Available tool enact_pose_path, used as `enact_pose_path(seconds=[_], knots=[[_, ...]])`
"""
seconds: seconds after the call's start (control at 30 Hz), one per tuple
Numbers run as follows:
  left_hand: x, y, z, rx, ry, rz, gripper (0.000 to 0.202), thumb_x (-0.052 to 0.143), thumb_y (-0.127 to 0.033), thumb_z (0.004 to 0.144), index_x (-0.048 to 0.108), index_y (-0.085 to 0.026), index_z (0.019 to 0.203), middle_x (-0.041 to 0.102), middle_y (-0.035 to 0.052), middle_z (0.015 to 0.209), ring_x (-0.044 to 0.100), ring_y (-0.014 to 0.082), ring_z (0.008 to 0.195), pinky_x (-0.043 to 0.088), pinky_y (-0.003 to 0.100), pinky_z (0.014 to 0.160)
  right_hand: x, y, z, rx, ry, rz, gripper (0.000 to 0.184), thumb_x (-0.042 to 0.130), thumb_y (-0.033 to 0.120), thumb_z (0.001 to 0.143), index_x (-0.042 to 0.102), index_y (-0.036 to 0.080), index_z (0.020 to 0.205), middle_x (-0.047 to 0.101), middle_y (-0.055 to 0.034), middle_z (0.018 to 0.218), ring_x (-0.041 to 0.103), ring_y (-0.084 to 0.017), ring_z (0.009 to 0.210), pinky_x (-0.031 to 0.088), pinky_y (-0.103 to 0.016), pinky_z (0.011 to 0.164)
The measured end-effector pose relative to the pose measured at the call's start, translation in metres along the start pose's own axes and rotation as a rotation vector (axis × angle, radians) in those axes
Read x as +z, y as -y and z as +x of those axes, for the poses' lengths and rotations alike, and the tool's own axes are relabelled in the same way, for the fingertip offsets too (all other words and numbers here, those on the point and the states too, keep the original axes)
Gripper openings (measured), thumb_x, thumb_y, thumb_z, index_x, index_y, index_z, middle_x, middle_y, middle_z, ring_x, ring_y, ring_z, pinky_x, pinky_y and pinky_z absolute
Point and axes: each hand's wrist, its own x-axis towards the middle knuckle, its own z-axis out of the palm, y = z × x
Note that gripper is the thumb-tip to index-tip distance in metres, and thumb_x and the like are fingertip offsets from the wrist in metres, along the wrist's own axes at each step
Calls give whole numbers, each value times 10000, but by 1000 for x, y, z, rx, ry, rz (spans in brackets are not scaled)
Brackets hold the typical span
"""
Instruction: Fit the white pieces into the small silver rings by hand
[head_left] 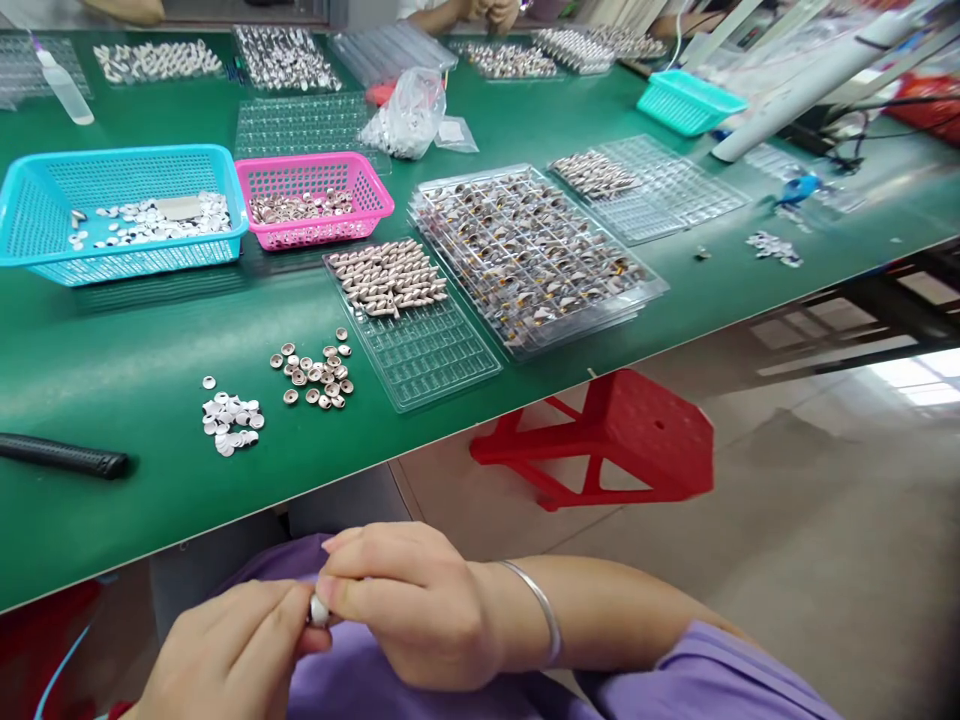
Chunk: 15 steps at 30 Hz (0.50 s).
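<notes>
In front of my lap, a small rounded white piece with a dark edge sits between the fingertips of both hands. My left hand pinches it from the left. My right hand, with a silver bangle at the wrist, has its thumb and fingers closed on it from the other side. On the green table ahead lie a pile of white discs and a group of small beige cups. Beside these, a transparent tray holds rows of beige pieces.
A blue basket and a pink basket hold small parts. Stacked filled trays stand right of them. A black handle lies at left. Below the table edge is a red stool. Other people's hands show at the back.
</notes>
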Motion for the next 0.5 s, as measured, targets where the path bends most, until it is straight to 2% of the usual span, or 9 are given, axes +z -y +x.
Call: enact_pose_path(seconds=[0.1,0.27,0.37,0.5], knots=[[3,8,-3,-11,-47,-26,210,440,-122,985,640,-149,926,764,30,735,738,101,662,583,134,710,-2,-6,5,-35,-54,0,209,487,35,885,617,119,1025,736,-88,866,714,-136,798,594,-265,913],[7,17,-21,-43,-44,-156,223,495,-54,933,660,-119,1069,775,92,894,747,133,802,596,162,727,-1,-10,4,-111,-86,-33,186,472,79,934,654,93,967,731,-102,856,712,-137,796,585,-264,928],[9,21,-28,-77,-41,-201,310,503,-28,909,658,-143,1152,779,107,982,754,158,855,611,181,702,-2,-12,2,-143,-47,-25,174,506,69,914,649,85,1014,732,-112,897,719,-149,837,584,-269,926],[12,23,-26,-134,-70,-264,311,504,-80,929,669,-205,1161,795,79,969,766,167,818,624,196,658,-2,-9,2,-73,-52,-22,196,537,53,893,644,132,1038,735,-84,909,711,-140,830,593,-267,887]])
